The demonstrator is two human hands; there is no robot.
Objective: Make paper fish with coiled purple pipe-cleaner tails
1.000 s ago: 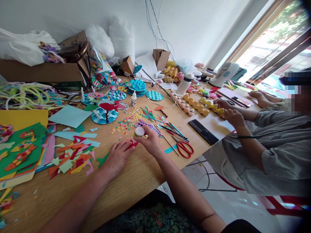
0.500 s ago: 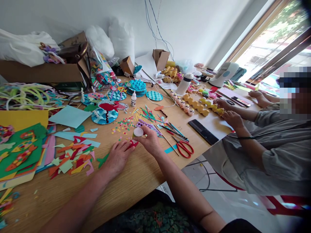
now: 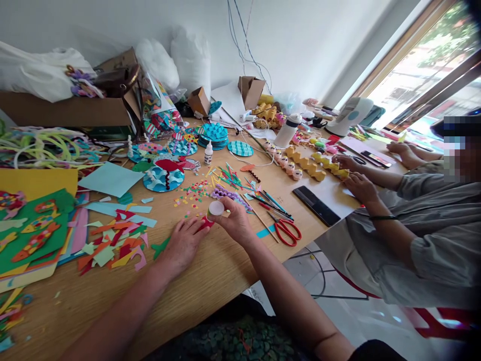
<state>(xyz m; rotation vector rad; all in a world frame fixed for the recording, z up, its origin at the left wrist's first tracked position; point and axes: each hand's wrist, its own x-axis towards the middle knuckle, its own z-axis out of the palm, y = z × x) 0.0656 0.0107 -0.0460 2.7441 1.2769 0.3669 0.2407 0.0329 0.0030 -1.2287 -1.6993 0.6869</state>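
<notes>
My left hand (image 3: 182, 246) lies flat on the table, its fingertips holding down a small red paper piece (image 3: 206, 223). In my right hand (image 3: 236, 225), pinched between thumb and fingers, is a glue stick (image 3: 216, 208) with a round whitish end facing up; its lower end is at the red paper, and whether it touches is hard to make out. Part of a green paper cutout (image 3: 161, 247) shows beside my left hand. Small coloured paper dots (image 3: 193, 189) and a wavy purple strip (image 3: 222, 192) lie just beyond my hands.
Paper scraps (image 3: 116, 238) spread at left. Red-handled scissors (image 3: 287, 231), pencils (image 3: 276, 203) and a black phone (image 3: 315, 205) lie right. A small white bottle (image 3: 208, 154) and a decorated blue disc (image 3: 163, 179) stand behind. A co-worker's hands (image 3: 361, 187) hold a yellow egg-carton strip (image 3: 330, 165).
The view has shifted slightly, so the scene sits a little further right. My right hand tilts the glue stick slightly differently over the red paper; my left hand stays in place.
</notes>
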